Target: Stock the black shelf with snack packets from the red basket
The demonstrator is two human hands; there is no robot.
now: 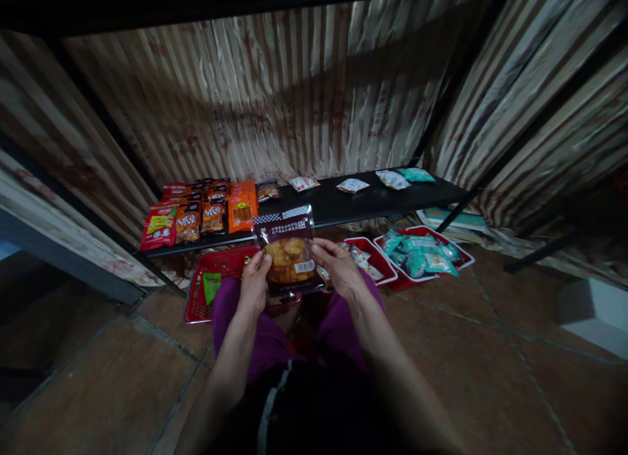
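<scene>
A dark maroon snack pouch [288, 262] is held upright above the lap, in front of the shelf edge; its clear window shows golden, rounded pieces, with a white barcode label at the lower right of them. The left hand [255, 283] pinches the pouch's left edge, thumb on the front, and the right hand [337, 266] pinches the right edge in the same way. Below the shelf, the red perforated basket [195, 296] at left contains a bright green packet [212, 287]; the rest of its contents is partly hidden by the hands and knee. Toward the right, a white-rimmed red basket [387, 267] holds white packets with red markings [369, 265], its near side hidden behind the right arm and knee. Just beside it, the rightmost red basket [419, 231], also white-rimmed, is heaped with turquoise packets [422, 251]. On the black shelf [333, 209], red packets [157, 228], orange-and-black packets [188, 222] and orange packets [243, 207] crowd the left end, while white packets [352, 186] and one turquoise packet [416, 174] lie spaced along the right part.
</scene>
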